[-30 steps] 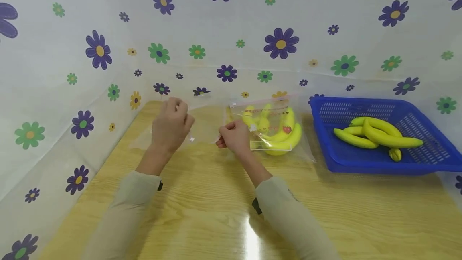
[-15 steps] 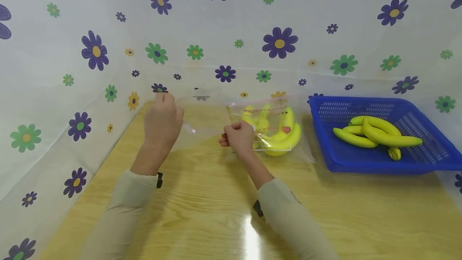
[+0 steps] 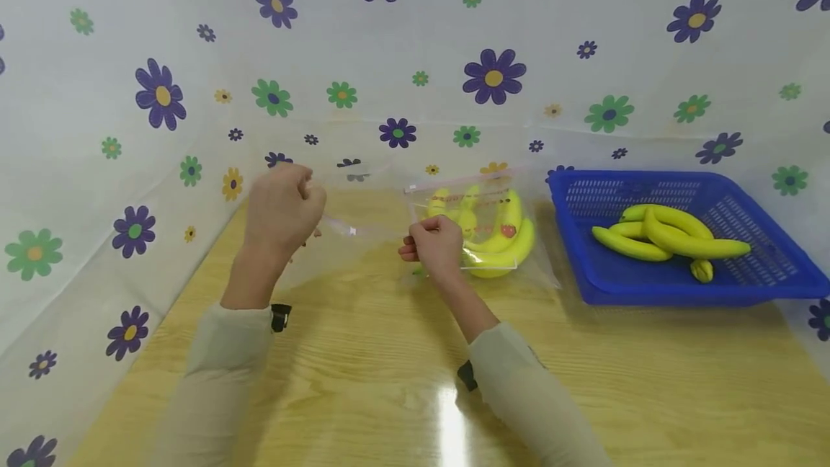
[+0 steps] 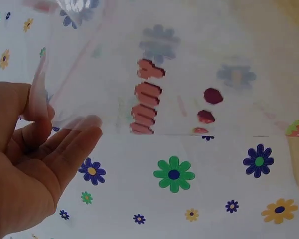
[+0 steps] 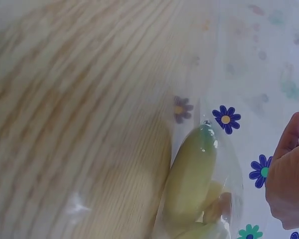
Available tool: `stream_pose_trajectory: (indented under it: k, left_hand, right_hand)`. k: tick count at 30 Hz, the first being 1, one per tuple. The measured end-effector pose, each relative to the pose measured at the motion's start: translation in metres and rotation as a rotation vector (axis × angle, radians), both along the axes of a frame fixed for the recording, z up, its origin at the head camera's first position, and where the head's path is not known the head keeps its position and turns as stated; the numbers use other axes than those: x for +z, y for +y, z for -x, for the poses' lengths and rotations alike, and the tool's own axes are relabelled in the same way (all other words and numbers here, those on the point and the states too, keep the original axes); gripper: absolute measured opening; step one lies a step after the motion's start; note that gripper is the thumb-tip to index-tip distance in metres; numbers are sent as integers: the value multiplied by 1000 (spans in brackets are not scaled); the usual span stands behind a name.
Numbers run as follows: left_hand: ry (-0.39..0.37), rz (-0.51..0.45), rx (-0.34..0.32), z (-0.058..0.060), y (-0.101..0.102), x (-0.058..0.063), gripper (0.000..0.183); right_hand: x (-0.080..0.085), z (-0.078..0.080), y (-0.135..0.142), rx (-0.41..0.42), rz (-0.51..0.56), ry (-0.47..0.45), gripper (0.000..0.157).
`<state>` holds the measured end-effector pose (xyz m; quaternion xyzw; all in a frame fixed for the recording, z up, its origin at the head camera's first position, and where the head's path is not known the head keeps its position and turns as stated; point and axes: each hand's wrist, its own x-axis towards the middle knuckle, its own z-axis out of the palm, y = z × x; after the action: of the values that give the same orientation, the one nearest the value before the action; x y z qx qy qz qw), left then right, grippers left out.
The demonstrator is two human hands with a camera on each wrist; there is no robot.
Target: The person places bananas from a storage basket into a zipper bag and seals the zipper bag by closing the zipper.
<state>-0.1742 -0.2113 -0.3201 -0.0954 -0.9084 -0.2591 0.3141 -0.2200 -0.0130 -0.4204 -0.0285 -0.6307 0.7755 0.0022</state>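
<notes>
A clear plastic zip bag (image 3: 369, 207) with a small white slider (image 3: 352, 231) is stretched between my hands. My left hand (image 3: 280, 204) pinches its left edge; in the left wrist view, thumb and finger grip the film, with red and pink printing (image 4: 148, 97) on the bag to the right. My right hand (image 3: 436, 243) pinches the near right edge between thumb and forefinger, its other fingers curled under. Right behind that hand lies a second clear zip bag (image 3: 545, 272) with yellow bananas (image 3: 519, 236) inside, partly covered by the hand.
A blue plastic basket (image 3: 687, 296) with several bananas (image 3: 697, 242) stands on the right. A white flowered sheet (image 3: 428, 27) hangs behind and along the left of the wooden table (image 3: 363, 380).
My left hand has moved left and slightly up and turned, drawing the bag's film wider. The right hand has shifted a little to the right. Basket and banana bag stay in place.
</notes>
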Motion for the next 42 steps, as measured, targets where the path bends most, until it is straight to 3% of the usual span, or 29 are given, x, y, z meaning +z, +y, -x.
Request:
stream_pose_trajectory:
  k: [4,9,14,24,31,37,42]
  left_hand:
    - [-26,-69,-23,-3,1,-17,32]
    - [57,-204,-48,-9,10,-30,30]
    - [129,-277,-77,-11,30,-38,27]
    - [84,-368,-172,-9,68,-40,23]
    - [96,-365,-156,-6,79,-38,22]
    - [80,-363,-178,-8,84,-41,21]
    - [113,-368,-178,-5,89,-43,21]
  right_hand:
    - [-3,1,12,-24,24,-5,11]
    - [-1,3,34,-71,50,-5,15]
    - [5,-2,55,-41,67,-15,23]
    - [10,-9,89,15,75,-27,29]
    - [16,-5,111,-26,69,-21,29]
    - [15,-4,117,-10,78,-49,32]
    - [12,-3,119,19,72,-39,32]
